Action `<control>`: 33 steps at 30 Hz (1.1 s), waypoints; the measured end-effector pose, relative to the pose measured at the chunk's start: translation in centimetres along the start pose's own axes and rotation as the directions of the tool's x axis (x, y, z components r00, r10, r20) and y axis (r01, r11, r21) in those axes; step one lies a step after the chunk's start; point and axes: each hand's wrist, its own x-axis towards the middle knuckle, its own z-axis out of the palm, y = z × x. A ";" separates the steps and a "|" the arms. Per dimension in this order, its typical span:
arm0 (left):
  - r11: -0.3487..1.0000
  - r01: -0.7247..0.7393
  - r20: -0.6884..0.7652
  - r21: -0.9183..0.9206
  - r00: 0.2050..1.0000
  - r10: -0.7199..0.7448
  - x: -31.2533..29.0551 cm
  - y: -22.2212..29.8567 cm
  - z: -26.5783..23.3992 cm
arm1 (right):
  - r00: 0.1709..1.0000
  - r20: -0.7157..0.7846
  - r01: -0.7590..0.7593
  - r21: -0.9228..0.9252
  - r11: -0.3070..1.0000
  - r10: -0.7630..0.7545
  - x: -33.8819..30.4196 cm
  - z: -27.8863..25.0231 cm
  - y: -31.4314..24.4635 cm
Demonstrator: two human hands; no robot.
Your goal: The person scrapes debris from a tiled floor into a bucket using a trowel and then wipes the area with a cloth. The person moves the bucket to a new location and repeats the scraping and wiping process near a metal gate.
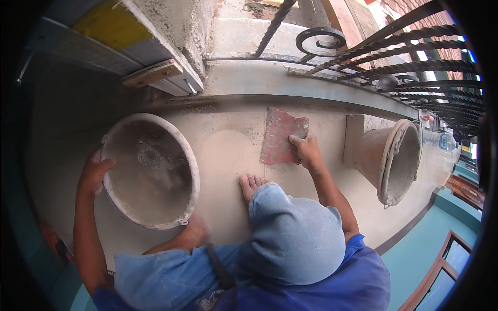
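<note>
A round, cement-stained bucket (pixel 161 194) stands on the floor at the left, its mouth facing up, with grey powdery residue inside. My left hand (pixel 95 173) is closed on its left rim, the thumb over the edge. Farther right, my right hand (pixel 307 149) pinches a flat, worn red piece with a jagged left edge (pixel 282 136), thumb on top. That piece lies on or just over the floor near the raised ledge; I cannot tell whether it touches.
A second stained bucket (pixel 402 163) lies on its side at the right, by a pale block (pixel 358 137). A clear bottle (pixel 441 140) is beyond it. Twisted iron railing (pixel 394 67) runs above the ledge (pixel 311 85). My bare foot (pixel 251 185) is on the floor.
</note>
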 end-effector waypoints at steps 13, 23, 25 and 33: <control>0.842 -0.159 -0.612 -0.516 0.756 -0.232 -17.3 -12.0 -0.4 | 0.597 0.648 0.781 -0.605 0.157 -0.473 -2.4 16.1 -14.5; 0.732 -0.286 -0.644 -0.618 0.719 -0.263 -11.8 -16.4 -1.7 | 0.571 0.755 0.751 -0.639 -0.166 -0.323 -1.5 16.7 -14.6; 0.689 -0.302 -0.608 -0.659 0.753 -0.251 -10.2 -15.7 -1.4 | 0.616 0.715 0.698 -0.690 -0.191 -0.332 -1.2 18.3 -14.6; 0.607 -0.282 -0.485 -0.743 0.852 -0.198 -7.1 -14.8 0.3 | 0.629 0.715 0.698 -0.692 -0.184 -0.305 0.9 21.3 -12.9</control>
